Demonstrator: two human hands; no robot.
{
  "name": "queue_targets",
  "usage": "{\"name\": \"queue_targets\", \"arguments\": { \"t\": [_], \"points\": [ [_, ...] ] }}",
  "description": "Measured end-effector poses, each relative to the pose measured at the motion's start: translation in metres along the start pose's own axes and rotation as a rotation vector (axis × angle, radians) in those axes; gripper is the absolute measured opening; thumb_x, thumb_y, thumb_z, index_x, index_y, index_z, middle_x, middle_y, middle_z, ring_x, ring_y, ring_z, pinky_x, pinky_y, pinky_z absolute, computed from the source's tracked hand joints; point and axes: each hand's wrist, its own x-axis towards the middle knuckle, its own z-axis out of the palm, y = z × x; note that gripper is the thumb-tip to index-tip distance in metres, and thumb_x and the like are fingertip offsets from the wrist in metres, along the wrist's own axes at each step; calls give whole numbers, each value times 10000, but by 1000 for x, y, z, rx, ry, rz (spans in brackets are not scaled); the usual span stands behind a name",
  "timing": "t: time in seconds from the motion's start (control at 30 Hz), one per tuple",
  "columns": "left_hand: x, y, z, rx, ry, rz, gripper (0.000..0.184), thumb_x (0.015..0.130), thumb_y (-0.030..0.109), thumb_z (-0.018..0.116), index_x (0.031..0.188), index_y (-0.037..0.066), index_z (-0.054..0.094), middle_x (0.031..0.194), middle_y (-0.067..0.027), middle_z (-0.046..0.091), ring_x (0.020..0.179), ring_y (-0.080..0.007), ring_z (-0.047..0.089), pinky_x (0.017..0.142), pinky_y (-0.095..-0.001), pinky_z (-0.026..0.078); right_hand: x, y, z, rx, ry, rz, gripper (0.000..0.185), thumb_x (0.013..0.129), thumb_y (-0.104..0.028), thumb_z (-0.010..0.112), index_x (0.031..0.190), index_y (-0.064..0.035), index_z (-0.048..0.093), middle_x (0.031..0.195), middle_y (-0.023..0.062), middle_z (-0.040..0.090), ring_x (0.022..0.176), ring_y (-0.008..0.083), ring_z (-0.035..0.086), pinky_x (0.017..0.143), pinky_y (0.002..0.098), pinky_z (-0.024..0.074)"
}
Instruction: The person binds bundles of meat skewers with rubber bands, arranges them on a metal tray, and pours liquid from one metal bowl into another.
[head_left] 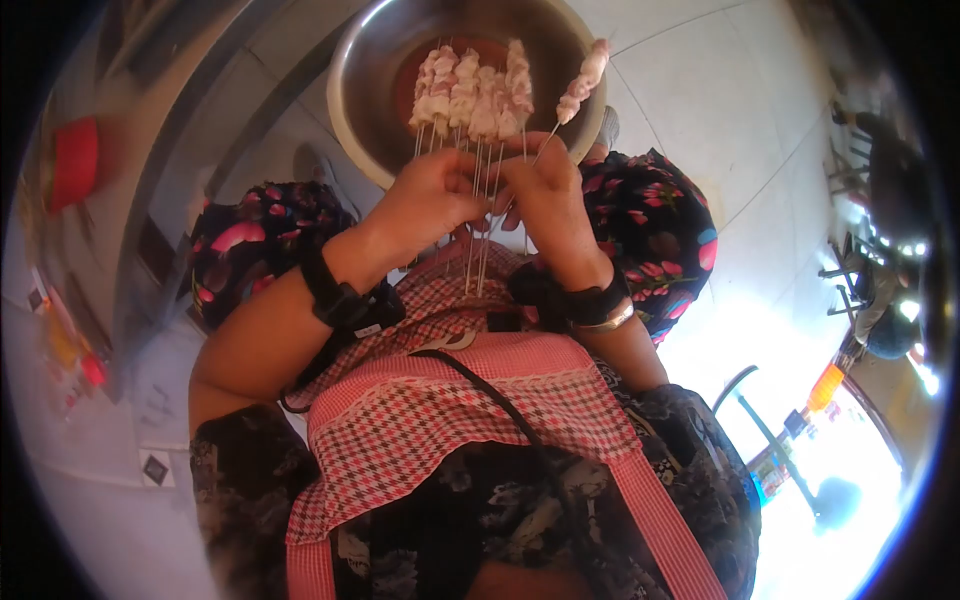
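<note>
Both hands meet over my lap, above a checked apron point(450, 390). My left hand point(425, 200) is closed around the metal rods of several meat skewers point(465, 90). Their meat ends point away from me, over a large metal bowl point(362, 125). My right hand point(550, 200) is closed too, beside the left, with its fingers among the rods. From it one separate skewer with meat point(583, 82) slants up to the right, apart from the bunch. The rod ends hang below the hands toward the apron. Some fingertips are hidden behind the rods and hands.
The bowl stands on the tiled floor point(690, 90) beyond my knees. Curved dark bars point(165, 130) and a red object point(75, 162) are at the left. Chairs or stools line the right edge, near an orange object point(826, 387).
</note>
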Motion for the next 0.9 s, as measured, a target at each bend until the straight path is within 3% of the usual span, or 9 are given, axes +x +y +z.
{"name": "queue_targets", "arguments": {
  "t": [0.07, 0.27, 0.37, 0.47, 0.67, 0.77, 0.9],
  "points": [
    [-1, 2, 0, -11, 24, 16, 351, 794, 27, 609, 1122, -12, 491, 832, -54, 607, 714, -140, 613, 560, -245, 491, -1, 3, -3, 42, -18, -77, 231, 828, -36, 482, 1037, 50, 434, 786, 110, 595, 583, 128, 572, 427, 240, 436],
    [1, 0, -6, -164, 55, 13, 356, 811, 67, 630, 1127, -14, 487, 884, -70, 609, 722, -139, 614, 575, -237, 490, 5, -2, -16, 334, -134, 222, 279, 849, -69, 471, 1098, 42, 413, 934, 181, 601, 683, 192, 600, 577, 290, 495],
    [1, -3, -5, -186, 57, 10, 358, 817, 76, 636, 1128, -17, 486, 885, -67, 607, 717, -132, 610, 574, -230, 487, 0, 1, -17, 488, -88, 289, 284, 847, -66, 483, 1099, 44, 415, 937, 189, 600, 690, 220, 607, 601, 310, 502],
    [2, -4, -5, -156, 58, 24, 359, 814, 71, 639, 1127, -20, 489, 871, -61, 602, 696, -122, 598, 565, -225, 481, -3, 0, -12, 367, -63, 253, 275, 859, -83, 475, 1094, 50, 421, 936, 196, 599, 678, 234, 614, 589, 315, 507],
    [0, -3, -4, -60, 67, 57, 370, 798, 34, 631, 1133, -34, 491, 826, -56, 592, 649, -110, 568, 545, -230, 467, -6, 0, -13, 255, -149, 280, 245, 845, -67, 533, 1052, 47, 469, 832, 126, 611, 639, 182, 616, 539, 271, 496],
    [-1, -5, -4, -31, 73, 74, 366, 796, 26, 621, 1132, -43, 494, 816, -55, 593, 652, -113, 571, 553, -230, 466, -7, -5, -10, 93, -212, 186, 246, 817, -39, 575, 1032, 46, 489, 788, 98, 605, 625, 149, 604, 505, 245, 476],
    [-5, 1, -4, -101, 81, 44, 355, 800, 36, 615, 1126, -48, 500, 822, -56, 597, 687, -123, 588, 574, -232, 473, -5, 2, -14, 209, -206, 142, 266, 805, -23, 583, 1040, 46, 478, 752, 78, 581, 569, 128, 568, 461, 238, 449]
  ]
}}
